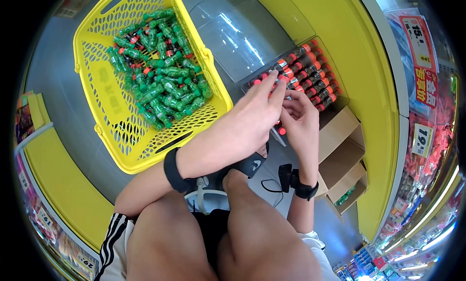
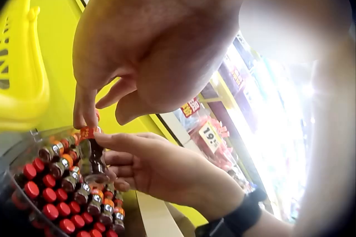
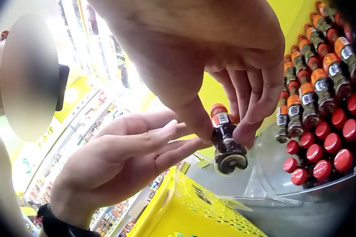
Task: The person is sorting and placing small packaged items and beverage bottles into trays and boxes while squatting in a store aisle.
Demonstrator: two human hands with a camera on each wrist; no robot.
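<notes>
My right hand (image 1: 302, 123) pinches a small dark bottle (image 3: 227, 142) with a red cap and red label between thumb and fingers. In the right wrist view the bottle hangs tilted, its clear base toward the camera. My left hand (image 1: 255, 111) reaches across with fingers extended, and in the left wrist view its fingertips are right at the bottle's cap end. Below both hands, rows of similar red-capped bottles (image 2: 64, 209) fill a clear plastic bin (image 2: 15, 167). From the head view, the hands mostly hide the held bottle.
A yellow perforated basket (image 1: 104, 91) on the left holds many small green bottles (image 1: 170, 82) and some dark ones. Clear plastic (image 1: 233, 38) lies beyond the hands. Open cardboard boxes (image 1: 340, 130) stand at the right by a yellow shelf base (image 1: 374, 82). Packaged goods hang above it.
</notes>
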